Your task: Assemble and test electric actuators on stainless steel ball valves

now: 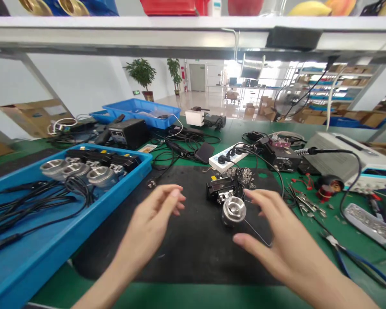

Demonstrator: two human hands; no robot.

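My left hand (156, 214) hovers over the black mat (186, 257), its fingers loosely curled and the thumb near the index finger; nothing shows in it. My right hand (276, 236) is open, thumb and fingers spread, just right of a round silver metal cup (234, 210). Behind the cup and seemingly joined to it is a black block-shaped unit (220, 189) with a silver bracket. A gap shows between thumb and cup; whether the fingers touch the unit, I cannot tell. A thin bent metal rod (259, 233) lies partly behind my right hand.
At left, a blue tray (116, 204) holds similar units and black cables. Small metal rings (244, 176) lie near a white power strip (228, 157). Pliers (337, 249) and a box of small parts (369, 223) lie right. A shelf (193, 36) crosses overhead.
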